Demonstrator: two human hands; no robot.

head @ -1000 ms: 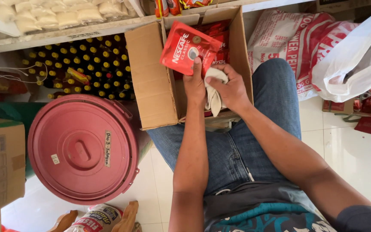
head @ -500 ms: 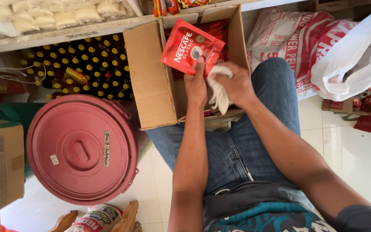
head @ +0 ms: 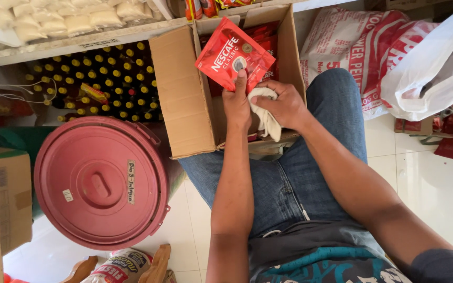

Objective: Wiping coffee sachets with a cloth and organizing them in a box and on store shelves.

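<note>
One red pouch (head: 234, 55) was out of the open cardboard box (head: 182, 94) at upper centre, with more red pouches left inside. The left hand (head: 237, 99) gripped the pouch's lower edge, fingers closed. Just right of it, the right hand (head: 284, 102) clutched a white cloth (head: 266, 118).

Two hands are in view: the left hand (head: 236, 100) and the right hand (head: 284, 103). One red pouch (head: 233, 54) is raised; further red pouches lie in the box behind it, number not determinable. One white cloth (head: 266, 116). One open cardboard box (head: 184, 94) at centre. One red lidded bucket (head: 100, 183), near left. Yellow-capped bottles (head: 95, 78), far left: several dozen, exact count not determinable. One white plastic bag (head: 436, 68), far right.
</note>
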